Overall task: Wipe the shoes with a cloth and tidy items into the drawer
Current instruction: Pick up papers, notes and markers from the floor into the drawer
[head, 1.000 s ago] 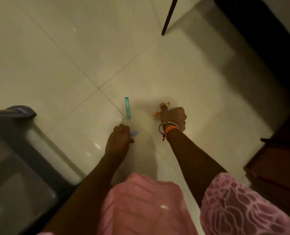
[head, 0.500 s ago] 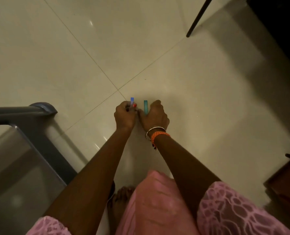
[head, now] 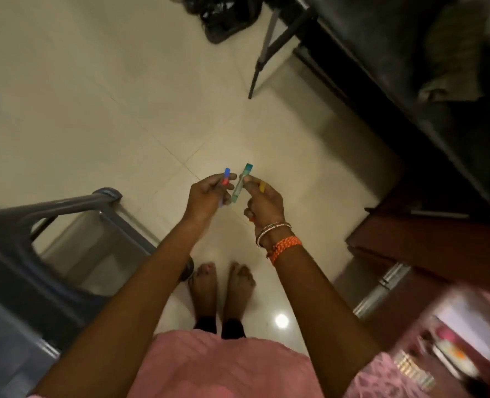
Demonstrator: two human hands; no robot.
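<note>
Evidently mid-tidying: our left hand [head: 209, 193] pinches a short blue-and-red stick [head: 225, 179], our right hand [head: 264, 202] grasps a slim teal strip [head: 242, 182], both held above the floor, probably bound next for the blurred open drawer [head: 450, 349] at right.

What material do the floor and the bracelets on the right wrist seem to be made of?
Floor: probably glazed ceramic tile, glossy; grout lines cross it and it mirrors a lamp. Thin bangles: look like shiny metal, pale glints. Orange band: seems braided thread, matte and knotted.
</note>
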